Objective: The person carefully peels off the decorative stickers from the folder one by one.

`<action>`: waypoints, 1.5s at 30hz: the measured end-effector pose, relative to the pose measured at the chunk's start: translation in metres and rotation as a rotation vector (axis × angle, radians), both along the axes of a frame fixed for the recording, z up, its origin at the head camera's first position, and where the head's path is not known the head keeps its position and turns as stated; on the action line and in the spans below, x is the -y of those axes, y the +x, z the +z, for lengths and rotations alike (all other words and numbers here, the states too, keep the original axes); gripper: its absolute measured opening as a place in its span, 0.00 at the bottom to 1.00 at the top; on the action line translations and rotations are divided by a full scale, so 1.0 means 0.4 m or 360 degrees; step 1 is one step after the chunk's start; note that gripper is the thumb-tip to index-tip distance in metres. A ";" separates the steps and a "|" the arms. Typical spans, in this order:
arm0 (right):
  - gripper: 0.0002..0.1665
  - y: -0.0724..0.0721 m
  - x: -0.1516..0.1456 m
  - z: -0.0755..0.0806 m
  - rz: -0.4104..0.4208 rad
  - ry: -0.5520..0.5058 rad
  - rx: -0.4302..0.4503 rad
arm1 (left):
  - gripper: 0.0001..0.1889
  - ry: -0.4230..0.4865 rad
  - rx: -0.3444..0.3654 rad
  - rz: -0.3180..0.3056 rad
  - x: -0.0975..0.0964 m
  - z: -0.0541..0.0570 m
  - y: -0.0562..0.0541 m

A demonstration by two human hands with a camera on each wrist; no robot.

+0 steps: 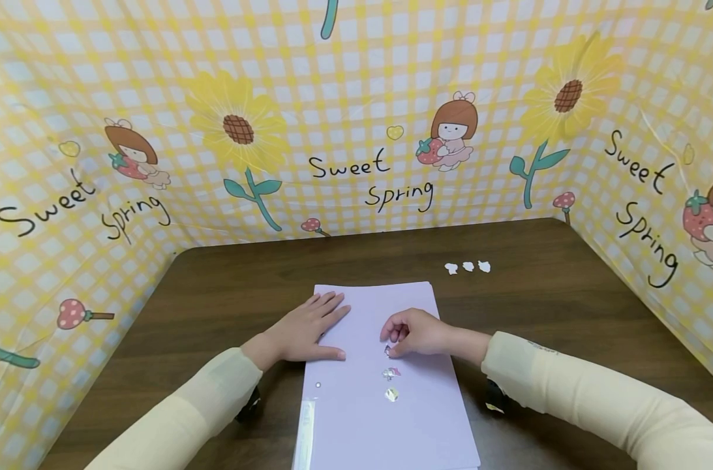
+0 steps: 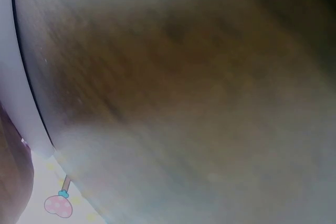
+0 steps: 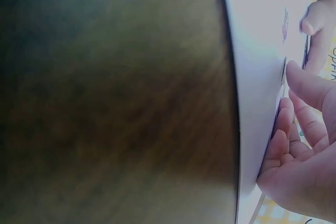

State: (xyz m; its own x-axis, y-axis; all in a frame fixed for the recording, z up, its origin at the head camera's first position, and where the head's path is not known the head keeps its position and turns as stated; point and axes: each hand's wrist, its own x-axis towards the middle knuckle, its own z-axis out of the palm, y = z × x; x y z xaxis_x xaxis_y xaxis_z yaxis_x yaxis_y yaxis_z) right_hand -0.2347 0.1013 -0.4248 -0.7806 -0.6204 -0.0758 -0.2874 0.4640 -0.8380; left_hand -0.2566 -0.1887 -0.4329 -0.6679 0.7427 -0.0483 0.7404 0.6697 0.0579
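Note:
A lilac folder or stack of sheets lies on the dark wooden table. My left hand rests spread on its upper left part, fingers straight. Over the upper right part, my right hand has its fingers curled and holds a small dark-and-white sticker at the thumb tip, close to the sheet. Below that lie a pink-and-grey sticker and a yellowish sticker, in a column. In the right wrist view the thumb meets the thin sticker at the sheet's surface. The left wrist view is mostly blurred.
Three small white cut-out pieces lie in a row on the table, beyond the folder's upper right corner. A checked yellow cloth with printed flowers and lettering surrounds the table's back and sides. A clear strip runs along the folder's left edge.

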 end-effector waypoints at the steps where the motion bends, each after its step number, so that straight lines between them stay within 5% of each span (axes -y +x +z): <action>1: 0.12 0.000 0.000 -0.001 -0.0002 0.0006 -0.0002 | 0.52 -0.0001 -0.0001 0.0000 0.000 0.000 0.000; 45: 0.09 0.002 0.003 0.003 0.0015 0.0158 -0.0258 | 0.52 -0.0011 0.0017 0.0014 -0.002 0.003 0.000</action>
